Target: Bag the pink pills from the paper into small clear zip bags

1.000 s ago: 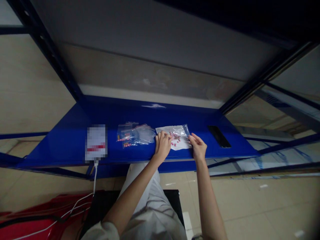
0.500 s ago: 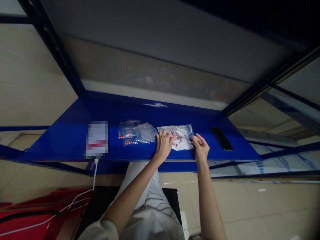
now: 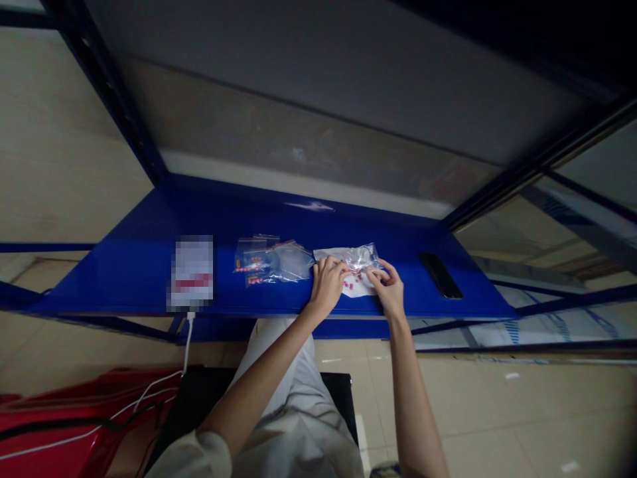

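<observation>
At the center of the frame, your two bare hands meet over a white sheet [image 3: 365, 290] on a blue shelf [image 3: 124, 265]. A shiny clear bag [image 3: 367, 253] lies over the sheet, between your hands, with small pink beads [image 3: 351, 286] beside and beneath it. Your left hand [image 3: 327, 287] rests at the bag's left side, fingers curled and bunched; whether they pinch the plastic you cannot tell. Your right hand [image 3: 391, 290] is at its right side, thumb and index bent toward the bag; their grasp is too small to make out. Left of center, flat clear bags [image 3: 294, 263] lie beside bags with pink beads inside [image 3: 249, 264]. A black phone [image 3: 440, 275] lies right of center; toward the left sits a pixelated white object [image 3: 193, 265] with a white cable [image 3: 188, 345] hanging down.
</observation>
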{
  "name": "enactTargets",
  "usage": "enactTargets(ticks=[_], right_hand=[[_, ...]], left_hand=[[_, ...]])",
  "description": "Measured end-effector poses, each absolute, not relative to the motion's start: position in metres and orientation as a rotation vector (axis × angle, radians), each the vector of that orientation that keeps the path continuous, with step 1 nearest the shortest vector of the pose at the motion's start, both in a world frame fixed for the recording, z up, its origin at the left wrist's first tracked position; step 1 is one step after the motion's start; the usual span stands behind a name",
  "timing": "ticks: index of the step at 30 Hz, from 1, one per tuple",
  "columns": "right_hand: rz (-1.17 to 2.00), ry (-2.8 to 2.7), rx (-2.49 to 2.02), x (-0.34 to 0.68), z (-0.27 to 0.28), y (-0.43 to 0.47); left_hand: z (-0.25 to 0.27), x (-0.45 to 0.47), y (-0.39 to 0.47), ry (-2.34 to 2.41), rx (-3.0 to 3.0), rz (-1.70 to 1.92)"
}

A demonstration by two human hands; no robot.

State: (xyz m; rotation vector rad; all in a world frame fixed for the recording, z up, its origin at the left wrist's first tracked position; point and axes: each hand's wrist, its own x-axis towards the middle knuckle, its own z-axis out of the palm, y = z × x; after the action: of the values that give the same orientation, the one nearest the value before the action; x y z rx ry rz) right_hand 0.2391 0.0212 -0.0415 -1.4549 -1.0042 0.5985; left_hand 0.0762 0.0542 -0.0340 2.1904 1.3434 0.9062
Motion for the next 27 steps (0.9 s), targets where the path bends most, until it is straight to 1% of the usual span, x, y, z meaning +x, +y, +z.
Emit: enactTargets(ticks=[6,13,17,27], right_hand=[[0.601,-0.956,-1.416,0.243,-0.047,0.021],[0.464,-0.843,-1.54,0.248,-0.045,0.018],[0.439,-0.837,-1.566,0.247,-0.044,0.018],[0.583,-0.909,-1.507,0.249,-0.051,0.021]], left_hand=[[-0.035,0.076,0.053,1.31,2.199,0.933],[-0.037,0.078,0.053,1.286,2.141,0.993],[-0.036,0.078,0.053,1.305,2.116,1.013],[-0.035,0.078,0.051,1.326,2.129,1.026]])
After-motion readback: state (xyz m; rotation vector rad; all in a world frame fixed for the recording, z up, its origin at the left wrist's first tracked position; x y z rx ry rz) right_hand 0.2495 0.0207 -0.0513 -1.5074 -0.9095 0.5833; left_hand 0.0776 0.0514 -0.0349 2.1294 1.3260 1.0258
